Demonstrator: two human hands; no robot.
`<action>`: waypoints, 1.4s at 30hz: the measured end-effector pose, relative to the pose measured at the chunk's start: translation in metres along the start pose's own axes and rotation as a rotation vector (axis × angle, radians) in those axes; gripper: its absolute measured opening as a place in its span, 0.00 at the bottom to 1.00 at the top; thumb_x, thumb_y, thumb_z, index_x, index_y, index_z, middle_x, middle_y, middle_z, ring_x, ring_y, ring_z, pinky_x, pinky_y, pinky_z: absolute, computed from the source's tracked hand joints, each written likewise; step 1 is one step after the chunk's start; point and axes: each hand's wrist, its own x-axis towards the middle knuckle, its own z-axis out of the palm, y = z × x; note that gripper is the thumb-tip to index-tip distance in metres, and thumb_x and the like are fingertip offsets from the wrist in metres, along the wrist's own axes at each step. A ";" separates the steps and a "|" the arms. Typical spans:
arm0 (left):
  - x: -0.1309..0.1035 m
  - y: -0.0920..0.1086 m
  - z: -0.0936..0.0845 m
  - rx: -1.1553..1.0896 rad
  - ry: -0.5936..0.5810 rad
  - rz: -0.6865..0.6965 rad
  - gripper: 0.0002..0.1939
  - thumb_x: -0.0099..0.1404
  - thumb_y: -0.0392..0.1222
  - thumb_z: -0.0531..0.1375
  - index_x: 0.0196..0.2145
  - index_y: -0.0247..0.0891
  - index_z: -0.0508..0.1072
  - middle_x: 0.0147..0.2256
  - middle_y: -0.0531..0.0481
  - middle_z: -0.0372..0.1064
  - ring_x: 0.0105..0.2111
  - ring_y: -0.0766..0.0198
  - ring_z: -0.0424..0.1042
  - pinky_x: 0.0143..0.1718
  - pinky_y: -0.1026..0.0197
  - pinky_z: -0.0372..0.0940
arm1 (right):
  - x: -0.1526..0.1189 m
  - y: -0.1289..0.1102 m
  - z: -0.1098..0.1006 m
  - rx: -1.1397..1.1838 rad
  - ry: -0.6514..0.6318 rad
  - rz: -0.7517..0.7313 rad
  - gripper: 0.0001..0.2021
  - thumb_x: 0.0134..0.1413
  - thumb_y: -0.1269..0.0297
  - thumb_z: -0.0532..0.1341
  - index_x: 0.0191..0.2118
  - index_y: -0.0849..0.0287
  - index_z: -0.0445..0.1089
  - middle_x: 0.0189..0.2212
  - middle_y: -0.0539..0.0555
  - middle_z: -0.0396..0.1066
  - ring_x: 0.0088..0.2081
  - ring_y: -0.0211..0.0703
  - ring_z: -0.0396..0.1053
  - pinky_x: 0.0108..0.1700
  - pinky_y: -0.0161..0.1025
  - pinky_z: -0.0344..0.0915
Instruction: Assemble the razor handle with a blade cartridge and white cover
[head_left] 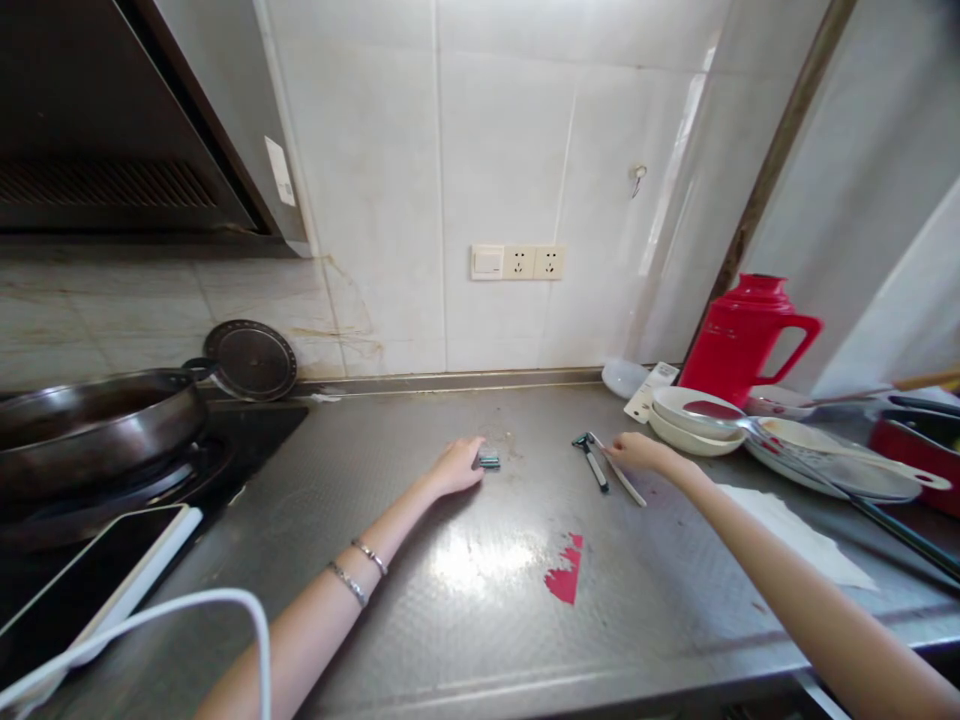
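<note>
My left hand (pixel 459 467) is low over the metal counter, its fingers closed at a small green-and-silver piece (pixel 489 462) whose kind I cannot make out. Part of that piece is hidden by the fingers. My right hand (pixel 631 452) pinches a slim, pale, stick-like tool (pixel 630 487) near its upper end, and the tool's lower end points toward me. Just left of it lies a razor (pixel 595 465) with a dark head and a light-and-dark handle. A torn scrap of red material (pixel 566 572) lies nearer to me.
Stacked bowls (pixel 697 420) and a red thermos (pixel 735 340) stand at the right, with a white cloth or paper (pixel 802 540) before them. A pan (pixel 97 425) sits on the stove at the left, near a phone-like device (pixel 97 585) and a white cable (pixel 187 600).
</note>
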 end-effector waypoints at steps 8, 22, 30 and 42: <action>-0.002 0.000 -0.003 -0.061 -0.001 -0.010 0.26 0.55 0.38 0.57 0.52 0.35 0.62 0.48 0.42 0.67 0.48 0.56 0.65 0.50 0.58 0.59 | -0.020 -0.032 -0.005 0.104 0.023 -0.058 0.18 0.51 0.52 0.56 0.27 0.63 0.73 0.27 0.60 0.74 0.32 0.47 0.71 0.31 0.34 0.58; -0.005 0.004 0.004 -0.167 0.074 -0.066 0.24 0.50 0.34 0.59 0.48 0.35 0.65 0.42 0.45 0.69 0.43 0.58 0.68 0.46 0.59 0.61 | -0.020 -0.046 -0.003 0.084 -0.030 -0.019 0.11 0.47 0.65 0.56 0.20 0.62 0.71 0.22 0.59 0.73 0.28 0.45 0.71 0.28 0.34 0.60; -0.009 0.010 0.001 -0.219 0.100 -0.048 0.25 0.49 0.35 0.60 0.47 0.35 0.65 0.44 0.44 0.68 0.45 0.58 0.67 0.48 0.59 0.61 | -0.018 -0.048 -0.007 0.018 0.030 -0.002 0.11 0.47 0.61 0.58 0.30 0.64 0.73 0.30 0.63 0.74 0.34 0.50 0.71 0.31 0.36 0.60; -0.011 0.056 -0.016 -0.329 0.045 0.199 0.31 0.50 0.38 0.62 0.52 0.35 0.60 0.50 0.42 0.63 0.50 0.56 0.62 0.52 0.57 0.57 | -0.054 -0.117 -0.036 0.249 0.014 -0.652 0.35 0.39 0.53 0.65 0.55 0.61 0.62 0.48 0.59 0.63 0.39 0.44 0.67 0.42 0.37 0.62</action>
